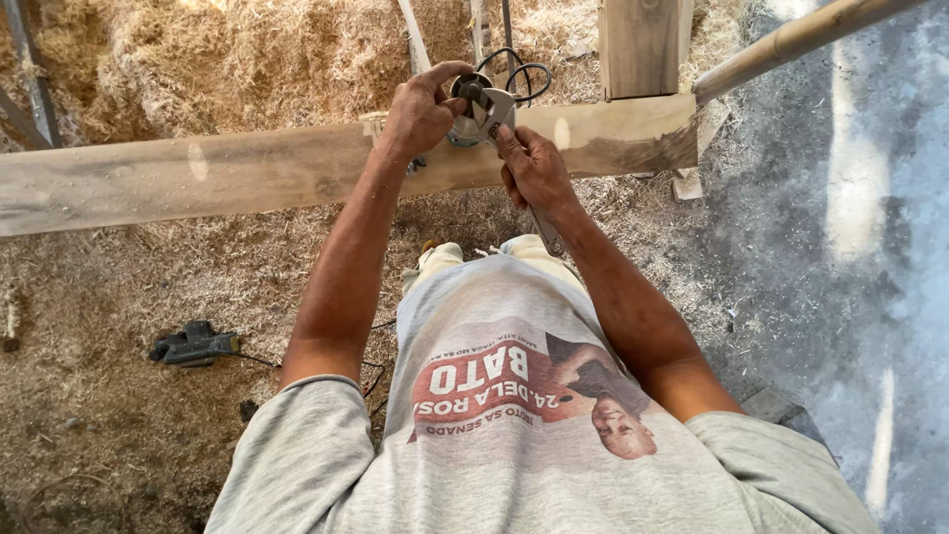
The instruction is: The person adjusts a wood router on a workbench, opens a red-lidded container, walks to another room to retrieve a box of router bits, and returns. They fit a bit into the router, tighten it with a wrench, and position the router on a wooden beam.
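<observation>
A long wooden plank (227,173) lies across the view. On its middle rests a small round metal power tool (465,124) with a black cord looping behind it. My left hand (420,109) is curled around that tool from the left and above. My right hand (534,168) grips the handle of a metal adjustable wrench (499,114), whose jaw sits on the top of the tool. The wrench handle runs back under my right wrist toward my body.
Wood shavings cover the ground on the left and in a heap behind the plank. A dark power tool (193,344) with a cord lies on the shavings at left. An upright wooden post (643,44) and a slanted pole (791,40) stand at right. Bare concrete (850,247) is on the right.
</observation>
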Action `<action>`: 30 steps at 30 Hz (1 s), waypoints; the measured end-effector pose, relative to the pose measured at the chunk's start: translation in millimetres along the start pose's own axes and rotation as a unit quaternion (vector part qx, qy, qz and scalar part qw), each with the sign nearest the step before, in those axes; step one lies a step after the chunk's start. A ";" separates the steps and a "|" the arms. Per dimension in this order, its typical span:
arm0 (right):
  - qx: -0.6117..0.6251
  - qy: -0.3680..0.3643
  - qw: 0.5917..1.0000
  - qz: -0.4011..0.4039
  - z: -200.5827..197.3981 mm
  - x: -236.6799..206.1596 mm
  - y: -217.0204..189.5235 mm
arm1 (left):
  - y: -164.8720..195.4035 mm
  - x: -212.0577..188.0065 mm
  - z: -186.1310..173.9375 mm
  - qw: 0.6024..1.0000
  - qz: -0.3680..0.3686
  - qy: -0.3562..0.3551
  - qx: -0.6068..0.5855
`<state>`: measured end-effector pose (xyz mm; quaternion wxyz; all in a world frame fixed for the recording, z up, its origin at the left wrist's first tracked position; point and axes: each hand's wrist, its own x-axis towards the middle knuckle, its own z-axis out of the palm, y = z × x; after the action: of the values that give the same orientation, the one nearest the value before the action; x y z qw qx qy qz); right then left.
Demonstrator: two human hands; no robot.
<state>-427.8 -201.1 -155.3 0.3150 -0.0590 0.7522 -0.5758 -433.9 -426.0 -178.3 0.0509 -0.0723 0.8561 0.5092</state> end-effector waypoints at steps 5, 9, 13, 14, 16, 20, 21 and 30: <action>-0.010 -0.022 1.000 0.005 -5.9 5.8 -2.1 | -1.8 -4.2 5.5 1.000 0.001 0.002 0.001; -0.001 -0.041 0.999 0.020 -6.2 16.3 -6.7 | -1.3 -3.2 8.7 1.000 0.018 -0.006 0.002; 0.009 -0.026 0.998 0.056 -8.7 13.7 -8.3 | -3.0 -3.8 10.8 1.000 0.006 0.011 0.014; -0.003 -0.027 0.998 0.050 -9.7 12.7 -8.0 | -3.8 -4.0 10.7 1.000 0.005 0.017 0.009; -0.005 -0.034 0.999 0.042 -10.4 11.8 -5.9 | -5.8 -4.5 10.0 1.000 -0.001 0.018 -0.004; -0.007 -0.033 0.999 0.024 -10.3 18.6 -0.4 | -9.6 -4.2 7.4 1.000 -0.010 0.009 -0.007; -0.018 -0.029 0.999 0.019 -10.5 21.1 0.8 | -10.1 -4.1 7.0 1.000 -0.013 0.007 0.000; -0.048 -0.001 0.999 0.027 -9.3 27.7 2.0 | 3.7 -7.9 3.3 1.000 -0.013 0.007 -0.012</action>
<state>-454.3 -205.3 -167.1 0.3280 -0.0547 0.7796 -0.5307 -426.7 -420.8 -175.4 0.0510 -0.0877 0.8490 0.5185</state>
